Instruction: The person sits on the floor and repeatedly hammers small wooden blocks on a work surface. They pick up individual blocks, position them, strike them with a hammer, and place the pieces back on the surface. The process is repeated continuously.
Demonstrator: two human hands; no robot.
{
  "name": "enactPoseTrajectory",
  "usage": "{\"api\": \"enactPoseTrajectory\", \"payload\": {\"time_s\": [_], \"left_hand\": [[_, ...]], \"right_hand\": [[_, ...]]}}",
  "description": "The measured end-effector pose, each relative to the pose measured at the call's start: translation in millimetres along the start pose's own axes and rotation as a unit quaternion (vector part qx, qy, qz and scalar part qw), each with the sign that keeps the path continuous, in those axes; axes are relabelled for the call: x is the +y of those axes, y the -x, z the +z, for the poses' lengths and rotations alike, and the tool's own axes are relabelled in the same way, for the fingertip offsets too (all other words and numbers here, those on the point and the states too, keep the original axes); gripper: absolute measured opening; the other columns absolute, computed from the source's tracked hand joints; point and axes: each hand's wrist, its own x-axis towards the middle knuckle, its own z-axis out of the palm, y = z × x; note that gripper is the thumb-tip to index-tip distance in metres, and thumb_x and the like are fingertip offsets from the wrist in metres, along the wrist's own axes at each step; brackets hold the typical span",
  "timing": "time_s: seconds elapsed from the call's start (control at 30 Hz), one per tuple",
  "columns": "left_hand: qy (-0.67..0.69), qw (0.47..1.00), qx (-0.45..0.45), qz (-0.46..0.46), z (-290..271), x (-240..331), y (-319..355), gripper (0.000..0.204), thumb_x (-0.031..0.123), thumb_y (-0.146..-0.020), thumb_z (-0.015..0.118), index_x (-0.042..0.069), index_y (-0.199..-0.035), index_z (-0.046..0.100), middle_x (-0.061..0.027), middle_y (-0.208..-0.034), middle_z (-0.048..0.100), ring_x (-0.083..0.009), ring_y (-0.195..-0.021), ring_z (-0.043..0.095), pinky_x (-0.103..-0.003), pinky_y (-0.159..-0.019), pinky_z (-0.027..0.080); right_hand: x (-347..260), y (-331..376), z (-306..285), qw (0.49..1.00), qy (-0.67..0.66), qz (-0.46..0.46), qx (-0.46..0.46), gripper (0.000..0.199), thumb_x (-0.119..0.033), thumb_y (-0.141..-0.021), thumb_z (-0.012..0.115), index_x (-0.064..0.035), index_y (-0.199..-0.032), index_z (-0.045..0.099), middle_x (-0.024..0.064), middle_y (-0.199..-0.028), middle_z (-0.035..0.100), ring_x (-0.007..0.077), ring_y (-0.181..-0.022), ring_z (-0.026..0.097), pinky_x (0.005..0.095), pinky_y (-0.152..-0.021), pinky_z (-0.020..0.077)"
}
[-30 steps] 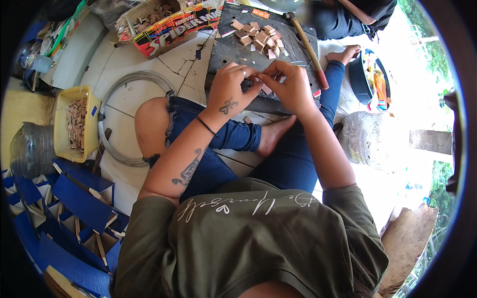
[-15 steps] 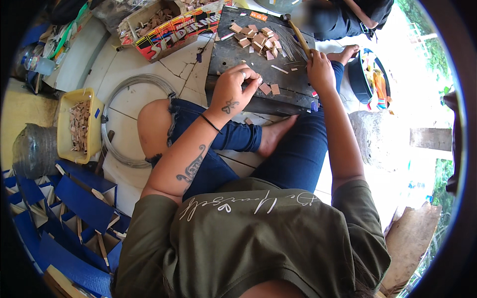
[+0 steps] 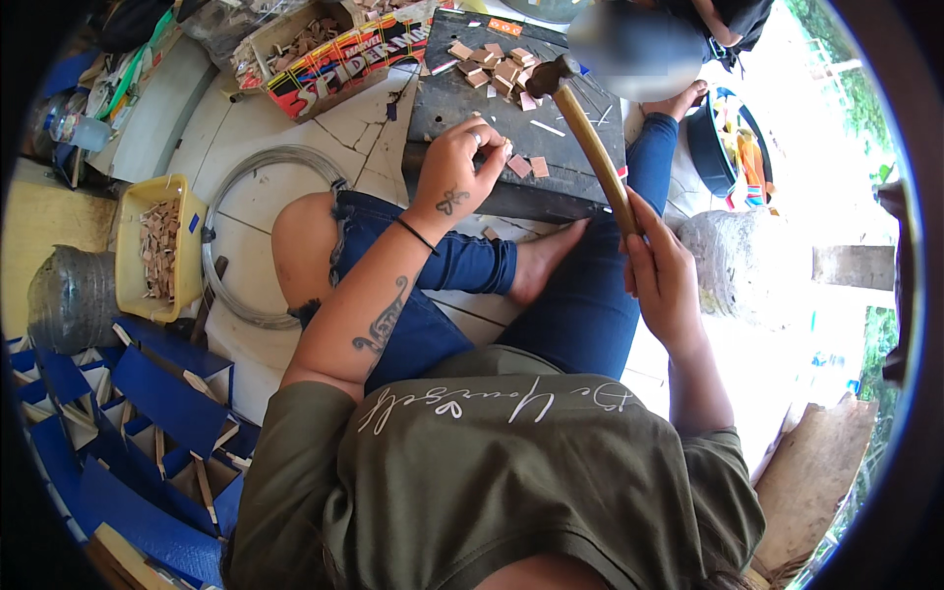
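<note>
My right hand [image 3: 661, 270] grips the wooden handle of a hammer [image 3: 590, 138], whose metal head hangs over the dark work board [image 3: 492, 98]. My left hand [image 3: 462, 167] rests on the board with its fingers pinched together on something small that I cannot make out. Two small tan wooden squares [image 3: 529, 167] lie just right of that hand. A pile of several more wooden pieces [image 3: 497, 67] sits at the board's far end. I sit cross-legged in blue jeans, with my bare foot [image 3: 546, 261] below the board.
A yellow tub [image 3: 157, 246] of wood pieces and a coil of wire [image 3: 246, 187] lie to my left. Blue folded panels [image 3: 128, 413] stack at lower left. A colourful cardboard box [image 3: 344, 49] stands beyond. Another person [image 3: 678, 29] sits opposite, beside a dark bowl [image 3: 723, 147].
My right hand left the board, took hold of the hammer and raised it. My left hand stayed on the board, pinching at the same spot.
</note>
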Motion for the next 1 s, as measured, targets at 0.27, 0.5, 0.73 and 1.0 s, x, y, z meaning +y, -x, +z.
{"api": "enactPoseTrajectory", "payload": {"time_s": [0.27,0.5,0.73,1.0], "left_hand": [[0.023,1.000,0.003,0.000,0.8,1.0,0.4,0.008,0.002,-0.081,0.066,0.001,-0.076,0.060,-0.0132,-0.076,0.060,-0.0324,-0.072,0.060,-0.039,-0.066,0.048],[-0.008,0.999,0.019,0.050,2.3,-3.9,1.6,0.008,0.003,-0.079,0.066,0.003,-0.076,0.059,-0.0120,-0.076,0.060,-0.0337,-0.075,0.060,-0.042,-0.071,0.047],[-0.045,0.997,0.003,0.059,1.2,-5.6,2.7,0.008,0.000,-0.081,0.066,0.001,-0.078,0.059,-0.0105,-0.077,0.060,-0.0277,-0.071,0.061,-0.035,-0.066,0.048],[-0.067,0.995,0.007,0.070,1.7,-5.0,2.7,0.009,0.001,-0.080,0.067,0.002,-0.078,0.058,-0.0106,-0.077,0.062,-0.0288,-0.072,0.062,-0.037,-0.066,0.048]], "right_hand": [[-4.7,10.9,10.7,0.984,0.136,-0.114,0.013,0.046,-0.004,-0.094,0.053,-0.0077,-0.140,0.048,0.0157,-0.093,0.060,0.0350,-0.074,0.063,0.0415,-0.066,0.0504],[0.3,11.6,10.5,0.985,0.131,-0.111,0.007,0.047,-0.004,-0.094,0.054,-0.0073,-0.140,0.048,0.0159,-0.090,0.059,0.0344,-0.072,0.062,0.0405,-0.065,0.0498],[2.5,10.6,7.5,0.988,0.110,-0.108,0.006,0.047,-0.003,-0.094,0.053,-0.0065,-0.140,0.048,0.0168,-0.089,0.059,0.0337,-0.073,0.062,0.0390,-0.067,0.0497],[7.8,10.5,10.7,0.985,0.110,-0.127,0.028,0.046,-0.003,-0.094,0.054,-0.0064,-0.140,0.048,0.0164,-0.089,0.059,0.0328,-0.073,0.062,0.0384,-0.067,0.0498]]}}
